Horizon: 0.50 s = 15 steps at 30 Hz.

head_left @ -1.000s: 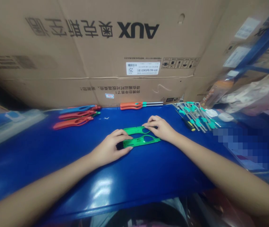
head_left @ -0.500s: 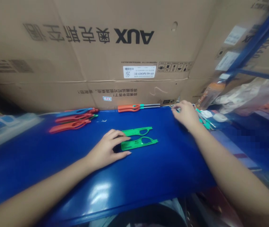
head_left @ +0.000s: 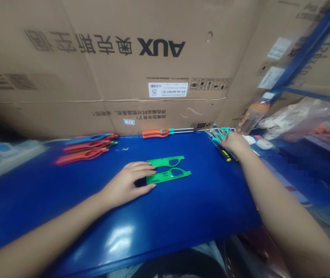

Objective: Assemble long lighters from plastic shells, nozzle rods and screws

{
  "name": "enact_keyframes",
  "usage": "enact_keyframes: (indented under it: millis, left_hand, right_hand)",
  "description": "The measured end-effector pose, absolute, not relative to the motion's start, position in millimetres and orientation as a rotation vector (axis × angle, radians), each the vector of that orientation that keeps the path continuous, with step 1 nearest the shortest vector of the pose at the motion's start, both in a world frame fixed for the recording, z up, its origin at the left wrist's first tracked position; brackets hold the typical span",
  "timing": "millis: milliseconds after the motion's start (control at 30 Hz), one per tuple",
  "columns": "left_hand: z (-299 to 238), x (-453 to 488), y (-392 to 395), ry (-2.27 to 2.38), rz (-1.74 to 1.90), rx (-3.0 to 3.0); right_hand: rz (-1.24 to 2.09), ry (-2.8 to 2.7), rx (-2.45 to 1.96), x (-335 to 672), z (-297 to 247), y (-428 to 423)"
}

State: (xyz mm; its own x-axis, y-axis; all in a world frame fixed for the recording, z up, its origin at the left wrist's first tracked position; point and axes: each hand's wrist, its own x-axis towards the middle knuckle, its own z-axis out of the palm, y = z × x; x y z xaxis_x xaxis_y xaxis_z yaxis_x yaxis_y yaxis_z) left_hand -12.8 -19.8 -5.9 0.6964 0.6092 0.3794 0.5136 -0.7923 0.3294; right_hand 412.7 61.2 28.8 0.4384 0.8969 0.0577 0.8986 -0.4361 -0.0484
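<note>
Two green plastic lighter handle halves, an upper one [head_left: 169, 161] and a lower one [head_left: 169, 175], lie side by side on the blue table. My left hand [head_left: 130, 179] rests over their left ends, fingers spread and stretched out, touching them without gripping. Over at the right, my right hand [head_left: 236, 143] reaches into a pile of metal lighter tubes with teal parts [head_left: 215, 134]. Its fingers are curled and pressed together; what lies between them is hidden. Just below those fingers lies a screwdriver with a black and yellow handle [head_left: 225, 155].
An orange lighter [head_left: 155, 133] with a metal tube lies along the cardboard wall [head_left: 109, 88]. Several red and blue handles [head_left: 85, 148] are stacked at the left. A drink bottle [head_left: 253, 114] and plastic bags [head_left: 295, 117] stand at the right, beside a blue frame post [head_left: 304, 50].
My right hand has moved right and slightly down across the pile, uncovering tubes and the screwdriver handle. My left hand stays by the green halves. The view has shifted slightly.
</note>
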Motion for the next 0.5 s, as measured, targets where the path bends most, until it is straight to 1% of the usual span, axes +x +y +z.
enact_keyframes:
  millis: [267, 500]
  left_hand:
    - [-7.9, -13.2, -18.8, 0.894, 0.743, 2.715]
    - [-5.6, -15.0, -17.3, 0.929, 0.727, 2.735]
  right_hand:
    - [-0.118, -1.591, -2.520, 410.0, 32.2, 59.1]
    - [-0.275, -1.557, -2.290, 400.8, 40.8, 50.1]
